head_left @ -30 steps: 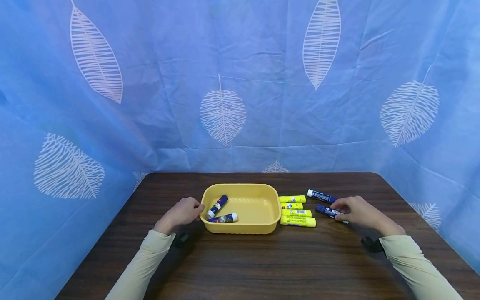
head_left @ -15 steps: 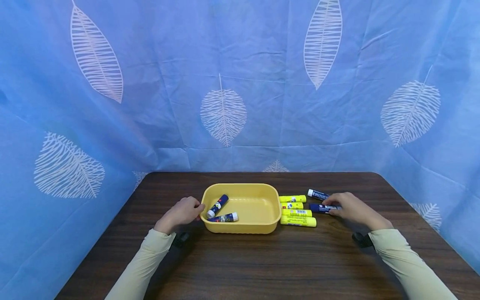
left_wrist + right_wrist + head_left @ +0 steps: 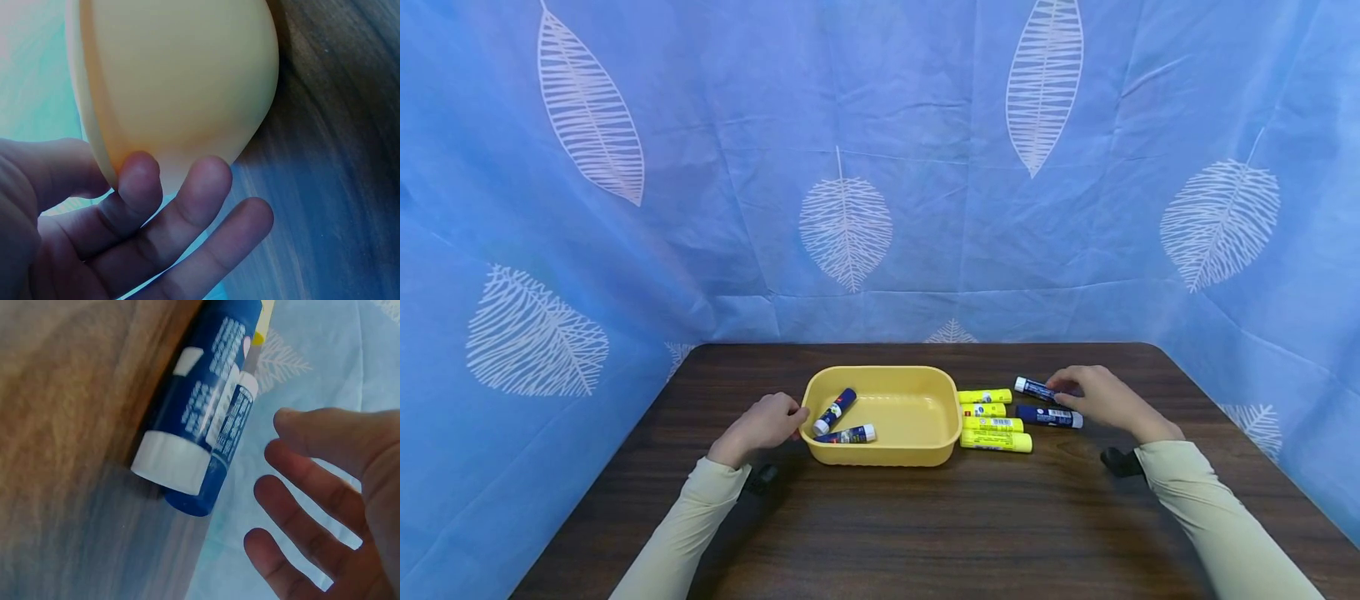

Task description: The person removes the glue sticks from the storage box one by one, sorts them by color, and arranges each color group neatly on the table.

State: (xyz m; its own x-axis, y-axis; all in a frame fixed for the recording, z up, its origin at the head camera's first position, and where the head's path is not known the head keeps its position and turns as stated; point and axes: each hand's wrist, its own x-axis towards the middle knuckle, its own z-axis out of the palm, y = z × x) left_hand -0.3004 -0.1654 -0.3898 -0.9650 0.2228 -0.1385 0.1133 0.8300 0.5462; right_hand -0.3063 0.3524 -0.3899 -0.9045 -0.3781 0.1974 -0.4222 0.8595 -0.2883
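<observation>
My left hand pinches the left rim of a yellow plastic basin, thumb over the rim and index finger against the outer wall. Two dark blue glue sticks, an upper one and a lower one, lie inside at its left end. Over on the right, two more blue glue sticks with white caps lie on the table, a far one and a near one. My right hand hovers by the far one's right end, partly hiding it. In the right wrist view its fingers are relaxed and hold nothing.
Several yellow glue sticks lie in a column against the basin's right side. The dark wooden table reaches back to a blue curtain with white leaf prints.
My right hand shifted the near blue glue stick leftward beside the yellow ones, let it go, and moved back to the far blue one. My left hand stayed on the basin.
</observation>
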